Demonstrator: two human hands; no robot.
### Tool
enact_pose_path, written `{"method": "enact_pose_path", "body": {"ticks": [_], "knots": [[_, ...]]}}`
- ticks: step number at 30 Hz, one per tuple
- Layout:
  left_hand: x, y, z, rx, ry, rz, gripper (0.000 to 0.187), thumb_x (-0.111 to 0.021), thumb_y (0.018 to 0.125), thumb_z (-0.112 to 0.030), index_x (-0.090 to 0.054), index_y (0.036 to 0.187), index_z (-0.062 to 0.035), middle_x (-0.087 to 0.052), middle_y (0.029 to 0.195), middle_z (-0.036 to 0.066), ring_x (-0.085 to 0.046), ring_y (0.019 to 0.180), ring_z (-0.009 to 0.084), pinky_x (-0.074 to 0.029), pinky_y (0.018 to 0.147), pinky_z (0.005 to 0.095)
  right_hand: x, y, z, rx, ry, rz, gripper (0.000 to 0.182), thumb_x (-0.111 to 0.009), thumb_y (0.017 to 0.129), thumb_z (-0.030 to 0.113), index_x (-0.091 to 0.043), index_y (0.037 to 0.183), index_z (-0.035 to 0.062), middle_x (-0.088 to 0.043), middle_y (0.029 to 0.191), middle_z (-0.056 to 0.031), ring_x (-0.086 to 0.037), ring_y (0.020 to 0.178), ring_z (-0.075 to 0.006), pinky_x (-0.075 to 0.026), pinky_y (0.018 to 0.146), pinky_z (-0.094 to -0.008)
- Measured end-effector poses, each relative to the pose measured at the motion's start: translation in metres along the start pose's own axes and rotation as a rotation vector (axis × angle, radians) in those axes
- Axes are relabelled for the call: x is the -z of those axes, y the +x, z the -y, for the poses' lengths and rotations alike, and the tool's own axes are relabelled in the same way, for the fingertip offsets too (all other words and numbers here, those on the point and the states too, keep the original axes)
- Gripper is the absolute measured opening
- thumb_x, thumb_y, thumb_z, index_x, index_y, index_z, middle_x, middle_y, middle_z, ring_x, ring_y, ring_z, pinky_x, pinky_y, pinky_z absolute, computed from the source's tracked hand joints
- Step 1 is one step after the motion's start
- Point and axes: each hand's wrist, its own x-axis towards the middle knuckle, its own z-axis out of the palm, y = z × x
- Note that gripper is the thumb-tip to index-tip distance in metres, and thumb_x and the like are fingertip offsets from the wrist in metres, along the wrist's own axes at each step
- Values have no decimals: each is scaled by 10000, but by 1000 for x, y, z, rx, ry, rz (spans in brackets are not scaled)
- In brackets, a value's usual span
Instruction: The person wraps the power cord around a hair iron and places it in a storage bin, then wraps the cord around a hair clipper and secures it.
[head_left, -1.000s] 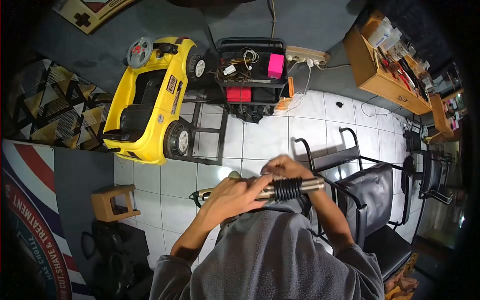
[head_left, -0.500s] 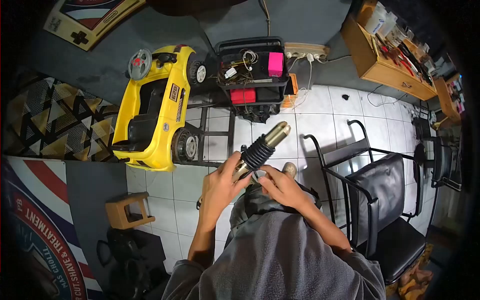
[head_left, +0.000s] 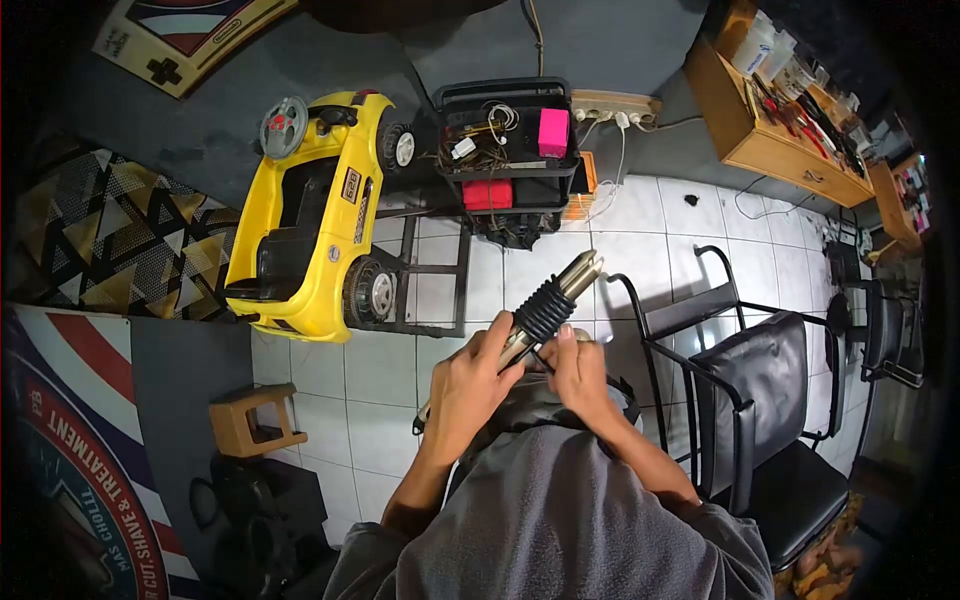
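A gold-coloured hair straightener (head_left: 578, 274) points up and away to the right, its two narrow arms showing at the tip. Black cord (head_left: 545, 313) is wound in several tight turns around its middle. My left hand (head_left: 468, 388) is closed around the lower end, fingers wrapped over it. Just below the coils, my right hand (head_left: 580, 374) is closed with the thumb up, pinching what looks like the loose end of the cord. Its fingertips partly hide that end.
A yellow toy car (head_left: 305, 220) stands on a black metal frame at the left. Ahead is a black tiered cart (head_left: 505, 165) with cables and a pink box (head_left: 552, 132). Black armchairs (head_left: 752, 375) stand right; a small brown stool (head_left: 257, 420) is at lower left.
Both hands and the straightener have moved a little to the right. My right hand has turned from reaching under the coils to a closed, thumb-up grip beside them.
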Motion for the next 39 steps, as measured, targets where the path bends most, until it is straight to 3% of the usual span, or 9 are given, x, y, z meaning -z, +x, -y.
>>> {"method": "enact_pose_path", "body": {"ticks": [8,11,16,19,25,29,36,38,39], "knots": [[-12,-3,39,299,-650,-147,483,-765,785,-169,-522,1172,-14,-541,690,44,-462,584,54,-425,527,257,28,8,-8,161,-104,233,347,-478,971,246,-638,789,-1,-580,585,-179,-587,539,-348,-448,561,-402],[-9,2,45,360,-256,-137,423,-714,821,-236,-554,1165,-49,-654,739,166,-661,669,352,-496,572,393,38,1,-8,223,-262,362,250,-590,913,232,-644,844,-2,-583,606,-198,-589,534,-351,-458,540,-396],[-28,-1,74,342,-131,-266,372,-722,788,-194,-589,1099,-39,-662,732,145,-654,611,304,-496,560,373,75,-9,26,236,-281,308,200,-654,862,190,-692,953,16,-668,761,-171,-644,602,-324,-514,577,-363],[-34,-5,59,377,132,16,456,-723,754,-175,-566,1168,-69,-675,819,187,-660,743,384,-516,640,478,76,3,41,522,-432,126,125,-709,813,155,-696,877,49,-665,737,-95,-633,560,-227,-485,490,-314],[-70,-21,18,19,181,381,473,-730,750,-170,-563,1186,-93,-653,889,136,-660,755,344,-529,650,434,65,68,33,784,-632,27,125,-699,780,228,-672,828,116,-520,642,-31,-573,566,-207,-443,469,-330],[-61,-20,8,-320,266,532,437,-673,793,-161,-541,1193,-44,-641,892,139,-672,710,299,-535,626,391,62,90,-8,606,-583,222,193,-722,770,257,-713,829,74,-637,719,-69,-609,633,-262,-486,568,-351],[-19,-19,12,-257,67,311,499,-766,726,-202,-526,1152,-103,-649,871,126,-659,741,324,-528,640,409,46,72,-94,102,-147,487,244,-697,844,227,-703,921,-4,-701,879,-173,-688,779,-252,-514,670,-344],[-14,-15,16,-179,63,300,521,-779,714,-191,-518,1156,-102,-672,897,143,-669,755,336,-534,648,405,31,55,-126,377,152,467,207,-663,845,176,-678,954,0,-691,937,-191,-682,798,-268,-513,673,-367],[-10,-12,16,-74,-63,264,522,-778,715,-185,-517,1159,-100,-676,881,146,-675,755,335,-536,646,399,17,40,-158,372,-110,399,210,-646,838,173,-668,964,7,-686,962,-196,-680,810,-271,-513,693,-371]]}}
